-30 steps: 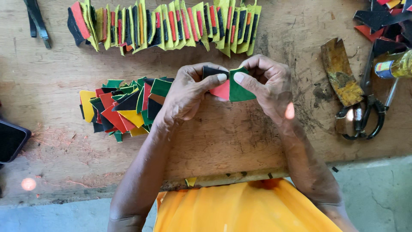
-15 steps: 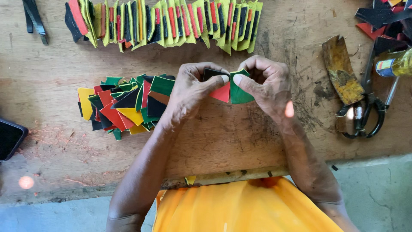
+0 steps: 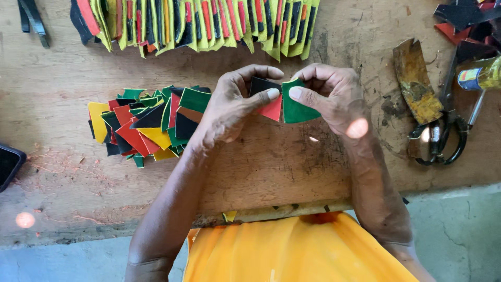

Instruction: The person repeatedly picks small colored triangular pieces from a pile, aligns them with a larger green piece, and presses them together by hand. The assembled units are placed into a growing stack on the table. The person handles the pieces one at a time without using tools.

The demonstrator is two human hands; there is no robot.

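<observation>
My left hand (image 3: 232, 104) and my right hand (image 3: 334, 96) meet above the wooden board (image 3: 292, 156) and pinch a small bundle of cut pieces between them. The left thumb presses on a red piece (image 3: 272, 110) with a black piece (image 3: 261, 84) behind it. The right thumb lies on a green piece (image 3: 298, 110). To the left of my left hand lies a loose pile of red, green, yellow and black cut pieces (image 3: 148, 125), touching my wrist.
A long row of folded multicoloured pieces (image 3: 198, 23) runs along the far side. Scissors (image 3: 443, 130), a worn metal blade (image 3: 416, 81) and a small bottle (image 3: 480, 77) lie at the right, dark scraps (image 3: 467, 15) above them. A phone (image 3: 8, 164) sits at the left edge.
Both hands stay together over the board. The fingers have shifted slightly on the bundle, and the green piece now shows more fully under the right thumb.
</observation>
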